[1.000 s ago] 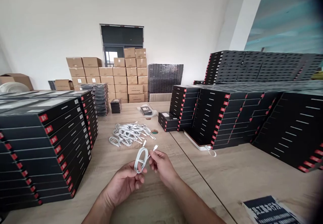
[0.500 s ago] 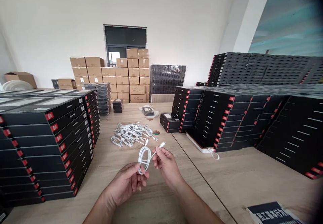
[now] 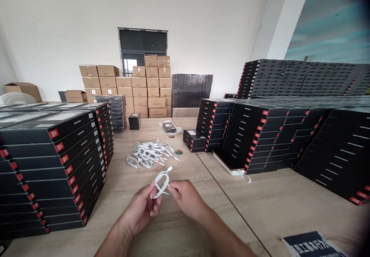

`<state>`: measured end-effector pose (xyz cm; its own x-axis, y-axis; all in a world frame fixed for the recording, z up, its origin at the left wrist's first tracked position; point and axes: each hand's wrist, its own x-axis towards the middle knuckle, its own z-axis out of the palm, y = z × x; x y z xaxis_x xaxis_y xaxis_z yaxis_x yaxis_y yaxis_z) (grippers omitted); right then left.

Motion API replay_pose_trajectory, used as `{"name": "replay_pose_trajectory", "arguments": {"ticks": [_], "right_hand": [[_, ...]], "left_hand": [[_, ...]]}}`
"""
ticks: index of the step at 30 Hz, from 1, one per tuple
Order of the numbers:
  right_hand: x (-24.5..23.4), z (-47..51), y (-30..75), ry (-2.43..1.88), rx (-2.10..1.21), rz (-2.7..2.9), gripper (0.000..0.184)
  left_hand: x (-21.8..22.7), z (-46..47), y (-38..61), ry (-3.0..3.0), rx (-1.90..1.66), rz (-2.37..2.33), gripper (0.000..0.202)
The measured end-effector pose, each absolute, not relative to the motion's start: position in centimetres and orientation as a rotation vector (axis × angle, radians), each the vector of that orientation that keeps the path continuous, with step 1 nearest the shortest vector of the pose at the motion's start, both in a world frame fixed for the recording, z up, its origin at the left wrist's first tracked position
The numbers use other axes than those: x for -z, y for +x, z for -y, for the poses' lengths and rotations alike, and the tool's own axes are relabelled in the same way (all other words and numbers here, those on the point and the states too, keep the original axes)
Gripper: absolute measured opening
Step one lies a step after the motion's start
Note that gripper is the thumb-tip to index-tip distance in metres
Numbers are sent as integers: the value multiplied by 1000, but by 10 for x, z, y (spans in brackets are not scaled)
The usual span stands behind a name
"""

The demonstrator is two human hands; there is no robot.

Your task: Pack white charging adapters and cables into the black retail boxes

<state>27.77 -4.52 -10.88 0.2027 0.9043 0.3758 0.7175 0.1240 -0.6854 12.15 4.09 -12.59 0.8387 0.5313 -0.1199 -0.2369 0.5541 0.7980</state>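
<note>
A coiled white charging cable (image 3: 161,183) is held up over the wooden table, one connector sticking out at its upper right. My left hand (image 3: 144,200) pinches the left side of the coil between thumb and fingers. On the right side, my right hand (image 3: 187,198) is closed with its thumb and forefinger gripping the cable; the connector end there is hidden by the fingers. Just beyond the hands lies a loose pile of similar white cables (image 3: 152,153) on the table.
Tall stacks of black boxes stand at the left (image 3: 78,164) and right (image 3: 248,137). A round hole (image 3: 178,152) and a seam mark the tabletop (image 3: 185,245). A plastic-wrapped black box (image 3: 169,126) lies farther back. Cardboard cartons (image 3: 140,92) line the wall. A printed sheet (image 3: 310,244) lies front right.
My right hand has turned over and moved down and closer to the coil, taking the cable end with it. The coil has tilted and shifted slightly left with my left hand.
</note>
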Motion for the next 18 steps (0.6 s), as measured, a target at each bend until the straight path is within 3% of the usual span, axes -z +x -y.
{"name": "replay_pose_trajectory", "arguments": {"ticks": [11, 18], "right_hand": [[106, 41, 271, -1685, -224, 1494, 29], [102, 44, 267, -1585, 121, 1400, 25]], "left_hand": [[135, -40, 125, 785, -375, -399, 46], [132, -40, 125, 816, -388, -404, 44]]}}
